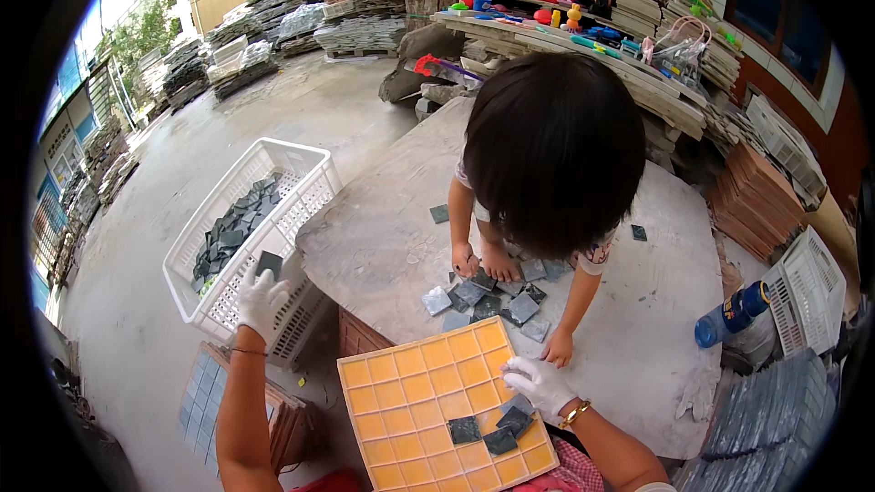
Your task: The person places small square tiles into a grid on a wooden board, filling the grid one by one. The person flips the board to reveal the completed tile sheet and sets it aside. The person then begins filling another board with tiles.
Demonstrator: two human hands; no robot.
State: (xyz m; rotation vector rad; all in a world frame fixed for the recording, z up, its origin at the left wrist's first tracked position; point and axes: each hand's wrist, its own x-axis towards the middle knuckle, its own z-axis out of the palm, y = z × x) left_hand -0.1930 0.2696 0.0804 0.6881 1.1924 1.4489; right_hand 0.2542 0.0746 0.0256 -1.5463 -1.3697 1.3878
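Note:
My left hand (262, 303), in a white glove, pinches a dark square stone tile (270, 264) beside the near end of a white plastic crate (196, 317). Many similar tiles (239, 223) lie heaped in the crate. On the right, my gloved right hand (541, 384) is at the edge of a yellow gridded tray (415, 378), its fingers loosely bent and apart. Next to it, several loose dark tiles (499, 441) lie on the tray, partly overlapping. The other yellow compartments hold no tiles.
Another person (556, 146) crouches barefoot on the grey slab table (365, 237), hands near scattered tiles (474, 292). A blue bottle (732, 314) stands tilted at the right. Stacked tile sheets (766, 428) fill the lower right; tiled panels (202, 401) lie below the crate.

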